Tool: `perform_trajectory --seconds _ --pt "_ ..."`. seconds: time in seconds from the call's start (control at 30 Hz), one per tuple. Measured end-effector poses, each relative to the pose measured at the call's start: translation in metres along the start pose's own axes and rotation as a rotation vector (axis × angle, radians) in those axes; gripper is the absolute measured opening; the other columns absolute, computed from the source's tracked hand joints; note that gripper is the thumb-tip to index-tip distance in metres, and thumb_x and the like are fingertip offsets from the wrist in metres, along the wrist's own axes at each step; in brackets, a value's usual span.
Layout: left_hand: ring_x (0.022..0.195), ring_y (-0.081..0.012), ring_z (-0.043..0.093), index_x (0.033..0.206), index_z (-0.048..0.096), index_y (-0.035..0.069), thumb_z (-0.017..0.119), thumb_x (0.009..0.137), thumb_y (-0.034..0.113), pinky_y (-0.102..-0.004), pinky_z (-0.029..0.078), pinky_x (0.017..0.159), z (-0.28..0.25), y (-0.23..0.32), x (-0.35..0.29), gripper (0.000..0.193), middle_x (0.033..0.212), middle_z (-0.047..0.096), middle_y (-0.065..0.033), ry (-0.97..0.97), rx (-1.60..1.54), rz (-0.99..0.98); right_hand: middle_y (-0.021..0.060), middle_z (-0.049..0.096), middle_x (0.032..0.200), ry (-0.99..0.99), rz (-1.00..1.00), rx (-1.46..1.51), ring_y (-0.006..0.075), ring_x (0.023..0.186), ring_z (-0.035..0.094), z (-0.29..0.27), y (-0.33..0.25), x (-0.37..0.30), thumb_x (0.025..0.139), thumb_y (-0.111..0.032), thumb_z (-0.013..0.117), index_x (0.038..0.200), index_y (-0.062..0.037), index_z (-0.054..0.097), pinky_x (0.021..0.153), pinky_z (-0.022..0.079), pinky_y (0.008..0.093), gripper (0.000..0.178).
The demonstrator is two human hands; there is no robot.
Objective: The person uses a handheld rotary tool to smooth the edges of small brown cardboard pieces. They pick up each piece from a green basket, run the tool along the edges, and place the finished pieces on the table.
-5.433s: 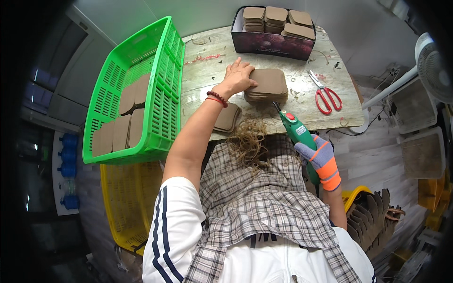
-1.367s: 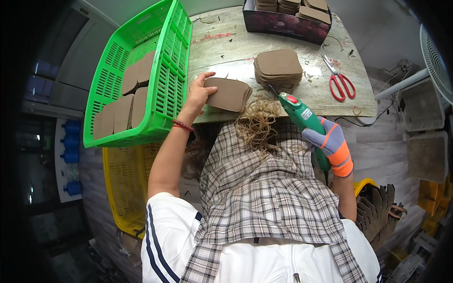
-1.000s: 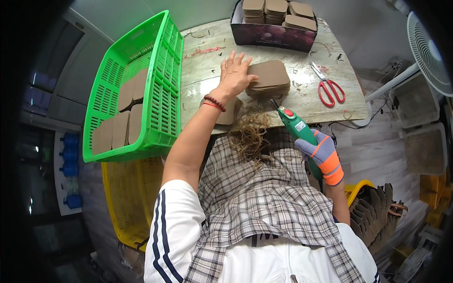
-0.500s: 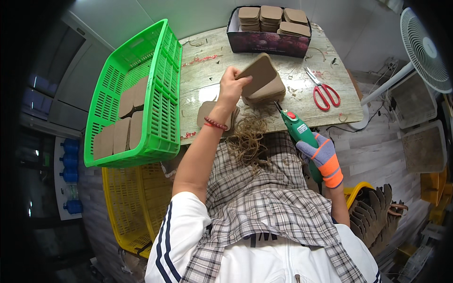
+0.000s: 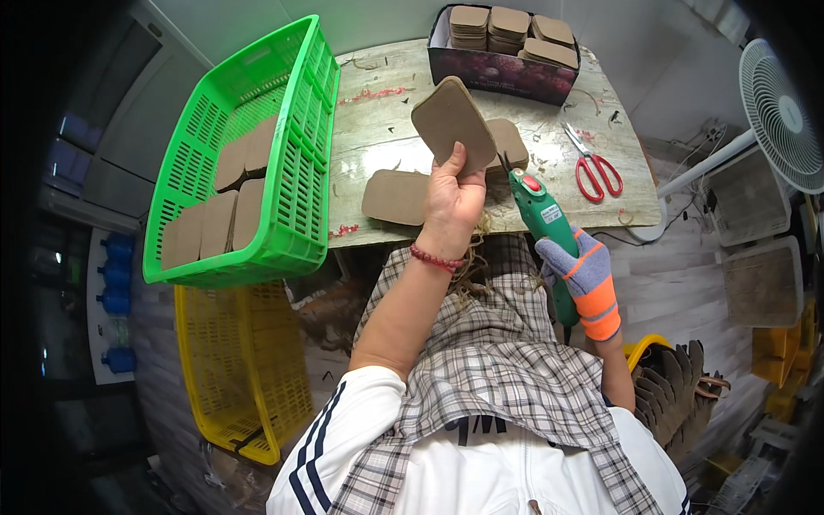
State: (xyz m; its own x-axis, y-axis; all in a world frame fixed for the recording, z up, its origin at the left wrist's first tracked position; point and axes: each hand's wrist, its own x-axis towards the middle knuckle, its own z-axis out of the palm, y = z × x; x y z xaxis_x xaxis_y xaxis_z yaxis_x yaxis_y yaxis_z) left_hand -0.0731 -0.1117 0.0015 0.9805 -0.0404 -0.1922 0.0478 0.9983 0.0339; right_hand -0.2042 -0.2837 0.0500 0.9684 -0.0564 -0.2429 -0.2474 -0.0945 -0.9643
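My bare left hand [image 5: 455,197], with a red bead bracelet at the wrist, grips a brown pad with rounded corners [image 5: 446,116] above the table. The thumb presses on its face; the fingers behind are hidden. In a grey and orange glove, my right hand [image 5: 584,270] is wrapped round a green handheld power tool [image 5: 545,219] with a red button. Its narrow dark tip points up beside the held pad's lower right edge; whether they touch I cannot tell. Partly behind that pad is a stack of similar pads [image 5: 510,142]. More brown pads [image 5: 395,197] lie left of my wrist.
A green crate [image 5: 296,193] with brown pads stands at the left. At the back, a dark box [image 5: 502,73] holds stacked pads. Red-handled scissors [image 5: 596,167] lie at the right of the table [image 5: 369,129]. Stringy trimmings [image 5: 472,266] hang over my lap. A white fan [image 5: 781,116] stands right.
My left hand has come away from the stack with the pad, turning it so its flat face shows. The tool's tip is now beside the pad's edge. The view has shifted slightly.
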Motion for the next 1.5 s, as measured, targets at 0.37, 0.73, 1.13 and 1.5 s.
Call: perform_trajectory --seconds 0.37,0.73,1.13,1.5 --pt "0.110 -0.0247 0.054 0.117 0.050 0.005 0.057 0.085 -0.006 -0.0398 0.044 0.100 -0.008 -0.014 -0.027 0.034 0.115 0.058 -0.0104 -0.015 0.173 -0.034 0.0002 0.057 0.061 0.036 -0.003 0.027 0.0050 0.049 0.051 0.003 -0.015 -0.005 0.077 -0.020 0.074 0.087 -0.0007 0.061 0.046 0.040 0.0203 0.026" --pt "0.099 -0.0205 0.061 0.114 0.055 0.006 0.056 0.085 -0.008 -0.0349 0.051 0.088 -0.034 0.000 -0.045 0.032 0.110 0.063 -0.0089 -0.149 0.508 -0.118 -0.0001 0.057 0.063 0.043 -0.017 0.026 0.0046 0.050 0.050 -0.014 -0.022 -0.002 0.077 -0.019 0.074 0.091 -0.0004 0.063 0.046 0.040 0.0201 0.025" --pt "0.084 -0.0132 0.063 0.111 0.060 -0.003 0.061 0.075 -0.013 -0.0259 0.052 0.077 0.002 0.093 -0.025 0.037 0.099 0.066 -0.0083 -0.288 1.206 -0.277 0.0011 0.059 0.068 -0.180 0.041 -0.143 0.0057 0.057 0.053 -0.023 -0.029 -0.014 0.080 -0.017 0.069 0.095 0.0014 0.060 0.050 0.042 0.0208 0.026" --pt "0.080 -0.0092 0.059 0.102 0.060 0.002 0.065 0.073 -0.009 -0.0239 0.050 0.071 0.006 0.103 -0.034 0.031 0.090 0.064 -0.0038 -0.347 1.473 -0.305 -0.0016 0.056 0.062 -0.190 0.046 -0.084 0.0043 0.050 0.048 -0.011 -0.029 -0.004 0.077 -0.020 0.073 0.094 0.0005 0.061 0.047 0.039 0.0201 0.030"
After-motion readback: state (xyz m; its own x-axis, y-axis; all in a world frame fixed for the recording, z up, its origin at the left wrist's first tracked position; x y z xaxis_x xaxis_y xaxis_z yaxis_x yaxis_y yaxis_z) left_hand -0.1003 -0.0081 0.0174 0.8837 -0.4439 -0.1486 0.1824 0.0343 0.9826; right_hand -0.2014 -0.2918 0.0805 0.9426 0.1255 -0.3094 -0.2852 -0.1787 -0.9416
